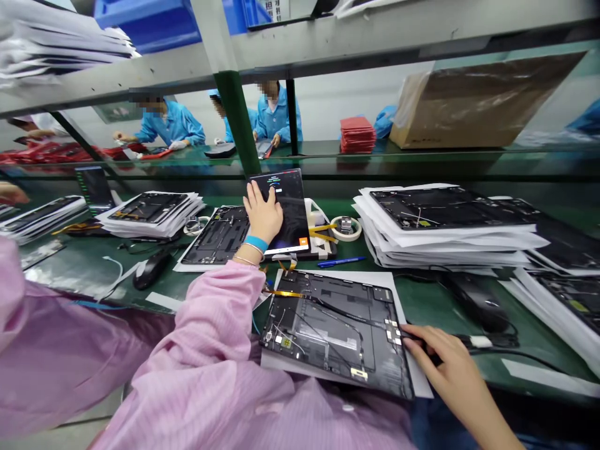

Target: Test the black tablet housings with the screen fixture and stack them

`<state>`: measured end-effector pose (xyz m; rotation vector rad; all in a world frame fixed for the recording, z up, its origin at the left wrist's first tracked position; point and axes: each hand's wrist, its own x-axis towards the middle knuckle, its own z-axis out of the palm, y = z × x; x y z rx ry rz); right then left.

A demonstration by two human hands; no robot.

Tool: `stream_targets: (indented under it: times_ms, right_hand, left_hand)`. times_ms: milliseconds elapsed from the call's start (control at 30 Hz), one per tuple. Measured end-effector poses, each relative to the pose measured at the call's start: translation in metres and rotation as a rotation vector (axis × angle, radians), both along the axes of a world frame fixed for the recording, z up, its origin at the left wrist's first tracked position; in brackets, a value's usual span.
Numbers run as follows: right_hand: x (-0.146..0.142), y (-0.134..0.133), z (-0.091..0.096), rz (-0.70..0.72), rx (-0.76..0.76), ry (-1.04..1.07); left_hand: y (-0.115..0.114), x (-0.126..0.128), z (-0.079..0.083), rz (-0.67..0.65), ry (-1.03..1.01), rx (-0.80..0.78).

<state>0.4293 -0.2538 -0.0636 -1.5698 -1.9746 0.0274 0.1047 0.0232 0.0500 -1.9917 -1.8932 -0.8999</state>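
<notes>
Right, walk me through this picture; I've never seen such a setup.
There's no machine here: you're seeing a person's own bare hands through a camera worn on the head, looking forward and down. The left hand touches a tilted dark screen. The right hand pinches a black cable at the right edge of an open black panel, which lies on white paper. Around it on the green bench are a blue pen, a black mouse and a paper stack topped by another panel.

The left hand (264,214) touches a tilted screen (294,209) while the right hand (445,357) holds a cable (462,340) beside a black housing (338,334)
</notes>
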Motion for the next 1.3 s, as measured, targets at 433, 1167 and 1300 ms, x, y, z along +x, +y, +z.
stream_targets:
  times_ms: [433,1167,1300]
  right_hand:
    - [-0.011,0.008,0.031,0.09,0.015,-0.088]
    - [-0.012,-0.012,0.046,-0.062,-0.328,0.612]
    - [-0.02,-0.007,0.044,-0.122,-0.256,0.462]
  left_hand:
    - [-0.107,0.126,-0.056,-0.974,0.175,-0.441]
    - [-0.094,0.116,-0.078,-1.029,-0.046,-0.767]
    - [-0.096,0.115,-0.077,-1.03,-0.04,-0.766]
